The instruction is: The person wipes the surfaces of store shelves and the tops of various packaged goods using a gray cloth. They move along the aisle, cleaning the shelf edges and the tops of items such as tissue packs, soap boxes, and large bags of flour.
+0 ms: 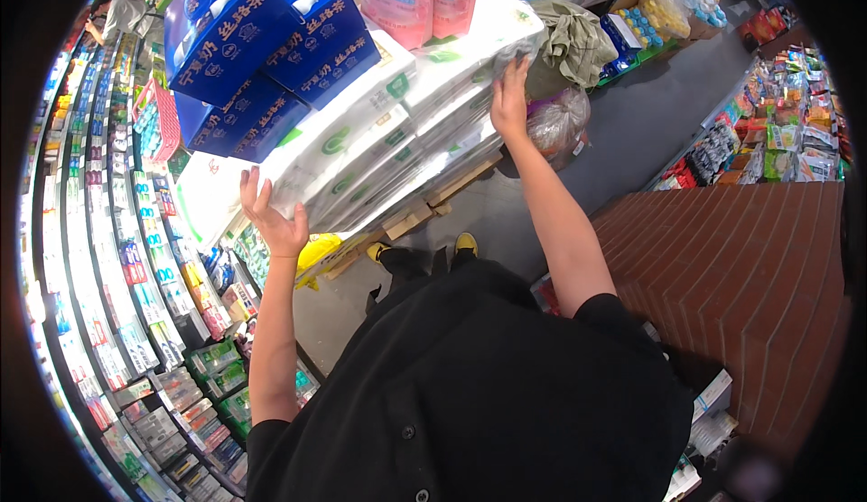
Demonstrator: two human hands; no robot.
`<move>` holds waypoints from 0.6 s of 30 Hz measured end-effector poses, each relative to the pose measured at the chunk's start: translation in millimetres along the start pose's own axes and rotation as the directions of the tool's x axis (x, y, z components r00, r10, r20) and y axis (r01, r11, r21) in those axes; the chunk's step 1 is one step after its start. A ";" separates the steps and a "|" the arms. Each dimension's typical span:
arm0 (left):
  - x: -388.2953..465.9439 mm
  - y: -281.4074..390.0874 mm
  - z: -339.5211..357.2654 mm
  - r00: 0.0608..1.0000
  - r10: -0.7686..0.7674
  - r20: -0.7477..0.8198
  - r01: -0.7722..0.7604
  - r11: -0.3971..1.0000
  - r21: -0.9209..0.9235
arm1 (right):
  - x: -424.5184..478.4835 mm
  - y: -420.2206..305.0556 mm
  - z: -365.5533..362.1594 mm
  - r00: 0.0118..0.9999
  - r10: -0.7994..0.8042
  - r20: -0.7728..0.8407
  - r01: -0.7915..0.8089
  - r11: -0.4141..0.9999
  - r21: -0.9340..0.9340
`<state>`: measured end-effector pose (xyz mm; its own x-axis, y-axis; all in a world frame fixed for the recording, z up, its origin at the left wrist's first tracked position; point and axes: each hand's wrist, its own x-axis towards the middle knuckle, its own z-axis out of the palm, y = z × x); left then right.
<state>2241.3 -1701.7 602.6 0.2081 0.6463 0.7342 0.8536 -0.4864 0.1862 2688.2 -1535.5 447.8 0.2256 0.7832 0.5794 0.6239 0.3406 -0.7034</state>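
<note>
A stack of white plastic-wrapped paper packs (366, 173) with green print stands before me on a wooden pallet (410, 221). My left hand (272, 221) is at its near left corner, fingers spread and palm toward the wrap. Against the upper right end of the stack lies my right hand (510, 102), fingers stretched along the plastic. Neither hand is closed around anything. Several blue cartons (217, 35) with white bottle pictures and writing are piled on the stack's left part. Pink pouches (398, 1) stand upright farther back on it.
Shelves of boxed goods (115, 231) curve along the left, with a pink basket (161, 119) beside them. A person (125, 14) is at the far left. Right of the stack are a crumpled olive cloth (576, 38) and a filled plastic bag (561, 126). A brown tiled block (731, 285) rises at right.
</note>
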 end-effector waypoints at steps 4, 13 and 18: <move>-1.7 -2.2 0.4 1.000 0.001 -0.001 -0.001 1.000 -0.008 | 16.8 15.4 7.7 0.960 0.278 -0.043 -0.266 0.948 0.175; -2.0 -3.2 4.2 1.000 0.009 -0.027 -0.010 1.000 -0.023 | 20.2 29.6 22.9 0.599 0.790 0.132 -0.562 0.298 0.772; -0.3 -3.0 9.2 0.999 0.015 -0.049 -0.017 1.000 -0.024 | -30.3 -12.7 76.0 0.548 0.829 0.108 -0.692 0.378 0.615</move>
<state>2243.1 -1695.0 595.8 0.1978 0.6093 0.7679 0.8385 -0.5110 0.1895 2616.6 -1524.0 407.8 0.5604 0.7681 -0.3098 -0.3807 -0.0933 -0.9200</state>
